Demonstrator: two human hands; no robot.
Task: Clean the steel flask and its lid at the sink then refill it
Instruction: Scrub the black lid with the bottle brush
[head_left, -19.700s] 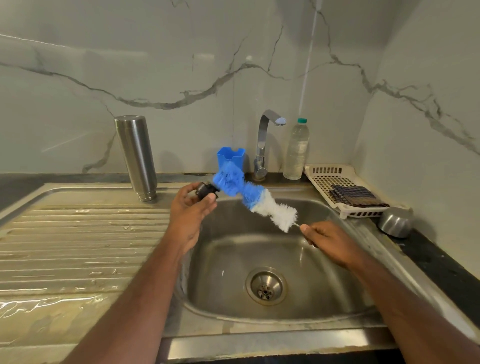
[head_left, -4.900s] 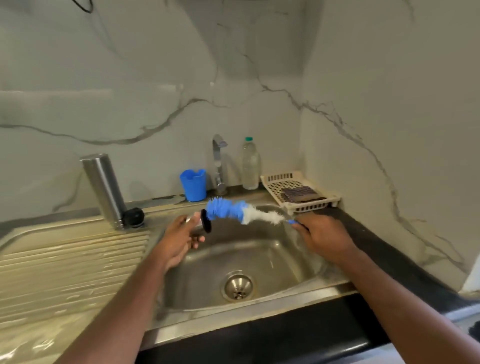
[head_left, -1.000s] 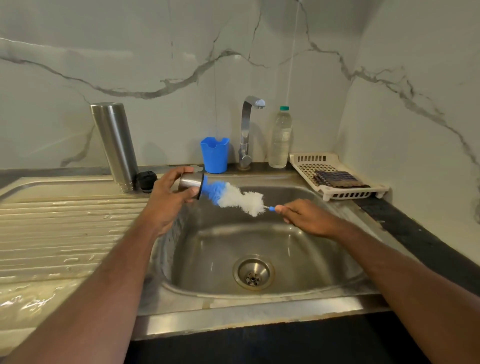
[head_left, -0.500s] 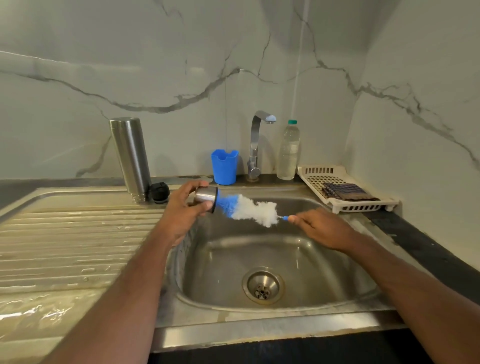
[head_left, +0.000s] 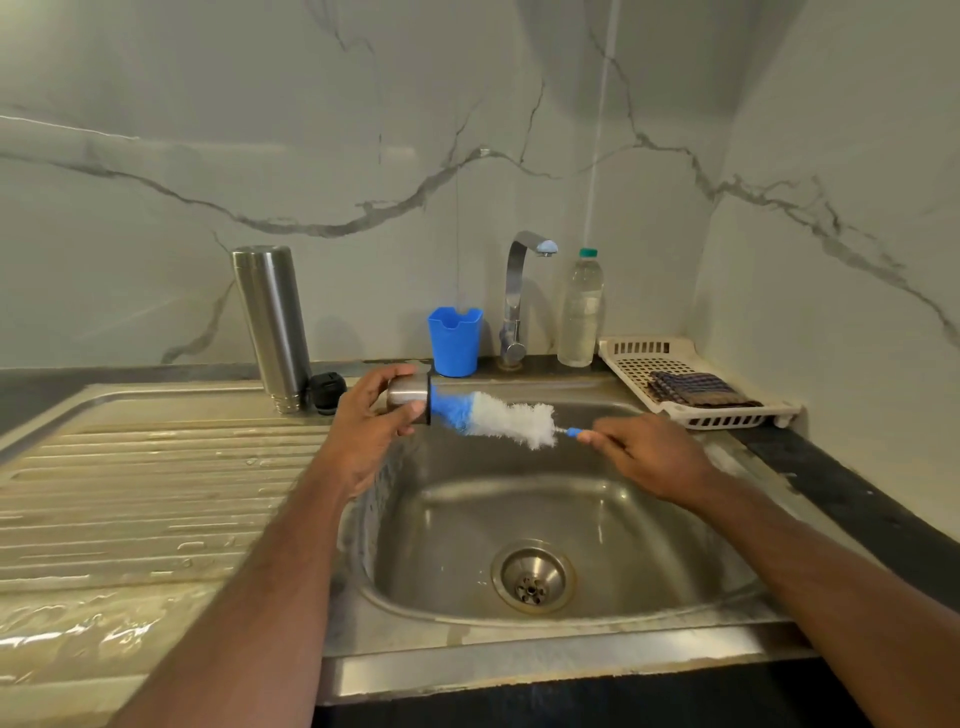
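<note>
The steel flask (head_left: 271, 325) stands upside down on the drainboard at the back, with a small black stopper (head_left: 327, 390) beside its base. My left hand (head_left: 371, 423) grips the steel cup lid (head_left: 408, 392) sideways over the sink's left edge, its mouth facing right. The blue tip of a blue-and-white bottle brush (head_left: 493, 415) is pushed into the lid's mouth. My right hand (head_left: 652, 454) pinches the brush's thin handle at its blue end.
The sink basin (head_left: 597, 499) with its drain lies below my hands. Behind it stand the tap (head_left: 519, 296), a blue cup (head_left: 455, 340) and a clear plastic bottle (head_left: 581, 312). A cream rack (head_left: 727, 415) holding a dark cloth (head_left: 698, 388) sits at the right. The drainboard (head_left: 130, 493) is wet.
Over the last second the brush stays in the steel lid with only small shifts of my hands. Earlier I was brushing the black stopper, which now sits by the flask.
</note>
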